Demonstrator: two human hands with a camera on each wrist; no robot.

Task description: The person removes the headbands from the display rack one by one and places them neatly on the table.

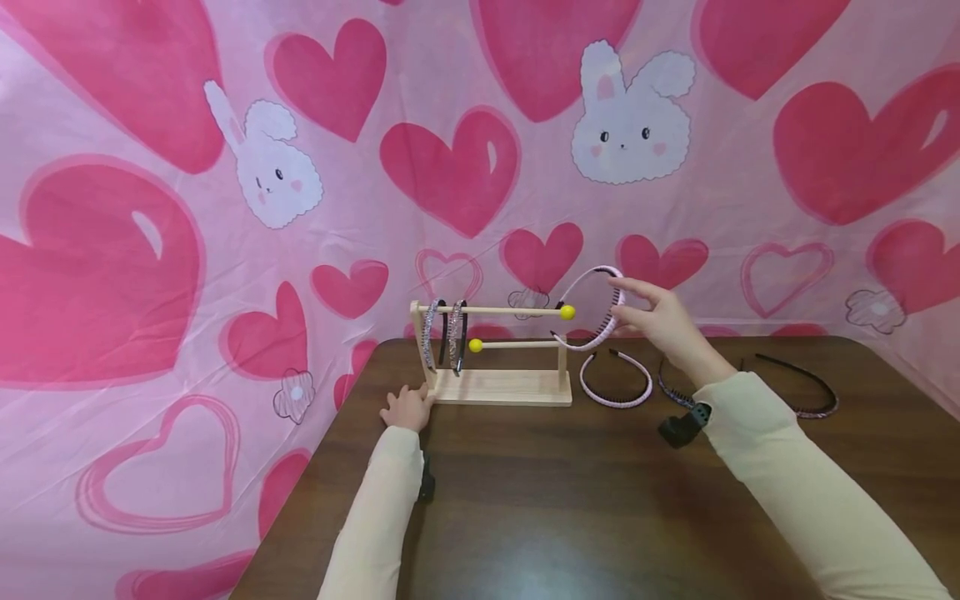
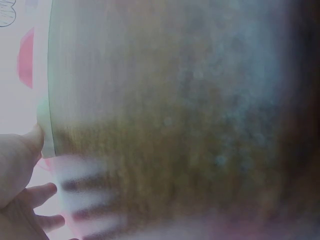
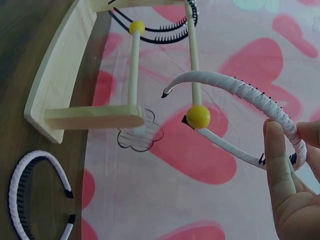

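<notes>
A light pink headband (image 1: 597, 329) with dark inner teeth is pinched by my right hand (image 1: 660, 323) between thumb and fingers. Its open ends come up around the yellow-tipped end of the upper rod (image 3: 195, 60) in the right wrist view. The wooden headband stand (image 1: 502, 387) carries two glittery headbands (image 1: 456, 333) on the left part of that upper rod. At the base's left end, my left hand (image 1: 408, 408) rests on the table with its thumb touching the wood and its fingers spread. In the left wrist view, thumb and fingers (image 2: 45, 195) appear beside the stand's edge.
A second pink headband (image 1: 617, 406) lies on the dark table (image 1: 510, 500) right of the stand. Farther right are a dark glittery headband (image 1: 675, 393), partly behind my right wrist, and another dark one (image 1: 817, 412). A pink heart-and-rabbit cloth (image 1: 450, 67) hangs behind.
</notes>
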